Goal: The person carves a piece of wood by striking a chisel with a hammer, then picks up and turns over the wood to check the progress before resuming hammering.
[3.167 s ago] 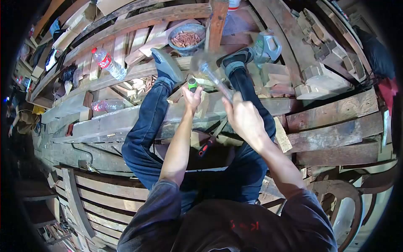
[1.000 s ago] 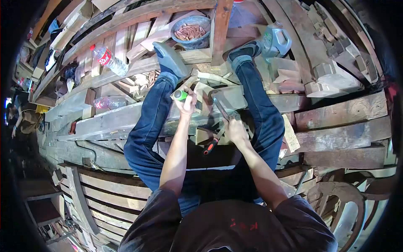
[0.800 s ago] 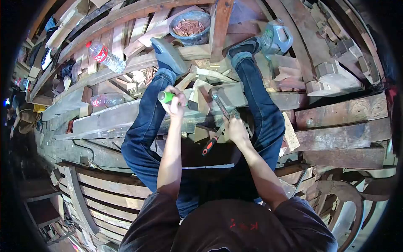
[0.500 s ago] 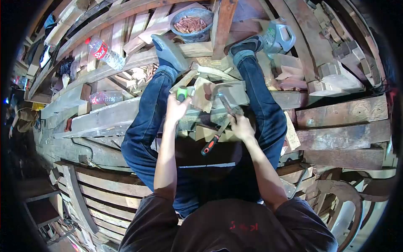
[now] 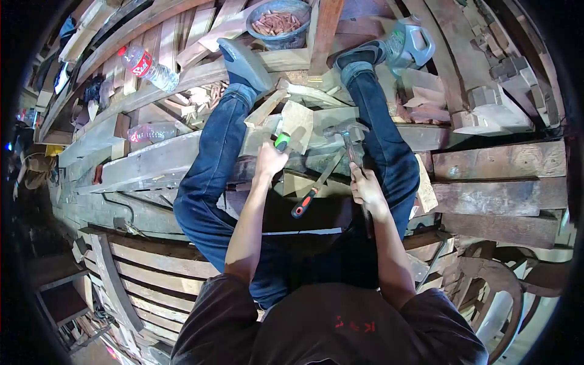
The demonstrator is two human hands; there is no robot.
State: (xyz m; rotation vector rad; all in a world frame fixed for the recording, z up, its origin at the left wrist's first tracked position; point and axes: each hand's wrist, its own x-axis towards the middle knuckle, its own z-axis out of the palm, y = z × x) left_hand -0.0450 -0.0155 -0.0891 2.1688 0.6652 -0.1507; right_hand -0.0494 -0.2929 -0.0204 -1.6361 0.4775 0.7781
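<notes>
My left hand [image 5: 271, 159] is closed around a green-handled chisel [image 5: 281, 142], held over the wooden beam between my legs; most of its blade is hidden. Close beside it a pale flat wood piece [image 5: 297, 121] lies on the beam. My right hand [image 5: 367, 187] grips the handle of a claw hammer [image 5: 347, 130], its metal head pointing away from me near my right knee. Between my hands rests a flat-bladed tool with a black and orange handle [image 5: 305, 202]; neither hand touches it.
A bucket [image 5: 277, 41] of small wood pieces stands beyond my feet. One plastic bottle [image 5: 149, 68] and another bottle [image 5: 152, 133] lie at left. A plastic jug [image 5: 409, 45] stands by my right foot. Stacked planks [image 5: 496, 161] are at right, slatted boards [image 5: 164, 267] at near left.
The hammer has swung right and its head now shows clearly, away from the wood piece. My left hand has shifted right with the chisel, whose handle now tilts.
</notes>
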